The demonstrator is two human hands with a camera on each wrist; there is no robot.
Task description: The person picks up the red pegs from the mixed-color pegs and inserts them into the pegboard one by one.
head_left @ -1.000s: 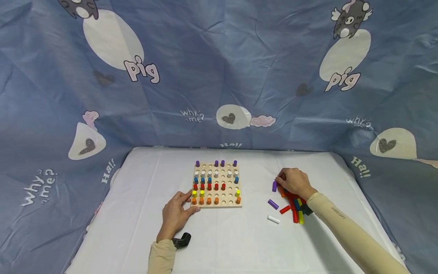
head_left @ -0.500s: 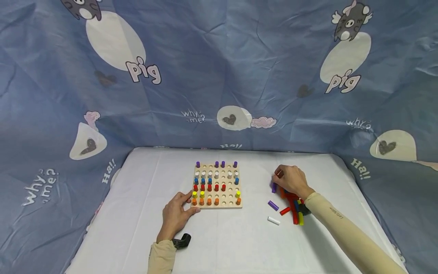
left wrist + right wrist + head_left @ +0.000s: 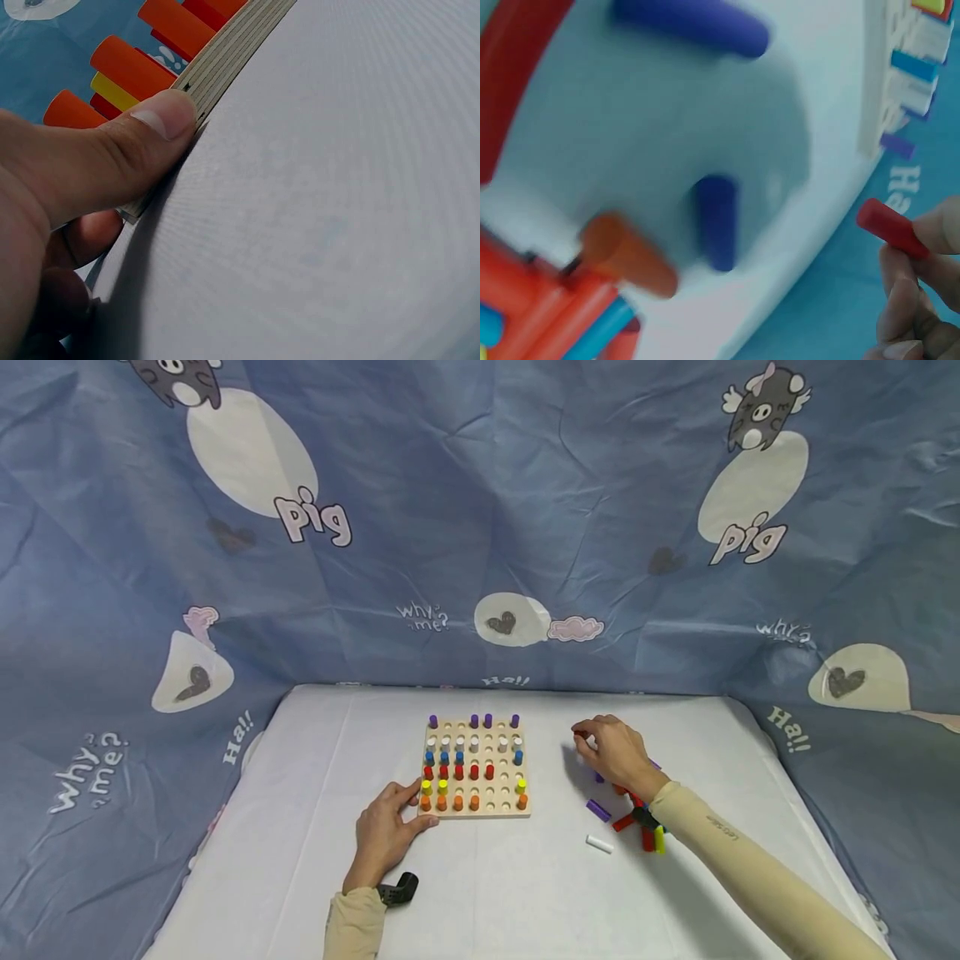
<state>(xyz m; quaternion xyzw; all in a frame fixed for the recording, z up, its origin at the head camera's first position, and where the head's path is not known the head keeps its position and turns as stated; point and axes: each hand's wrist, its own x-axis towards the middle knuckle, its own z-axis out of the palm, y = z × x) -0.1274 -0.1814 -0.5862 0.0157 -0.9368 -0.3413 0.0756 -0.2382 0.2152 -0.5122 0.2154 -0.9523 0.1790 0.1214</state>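
My left hand (image 3: 384,831) grips the near left corner of a wooden pegboard (image 3: 480,815). In the left wrist view its thumb (image 3: 154,127) presses the layered front edge, beside orange pegs (image 3: 135,61). Rows of purple, white, blue, red, yellow and orange pegs stand upright in the board, with bare holes among them. Right of the board, my right hand (image 3: 613,752) is raised over the table. Between its thumb and fingers it pinches a red peg (image 3: 891,226), clearly visible in the right wrist view. The hand and wrist partly cover a pile of loose pegs.
A purple peg (image 3: 597,811) and a white peg (image 3: 599,843) lie apart from the pile. A yellow peg (image 3: 659,839) lies at the pile's near side. An orange peg (image 3: 630,255) shows in the right wrist view. Patterned blue cloth (image 3: 480,543) rises behind the table.
My right hand has moved left and slightly away from the pile, lifting the red peg. More loose pegs near the fingers are uncovered. The left hand and pegboard stay in place.
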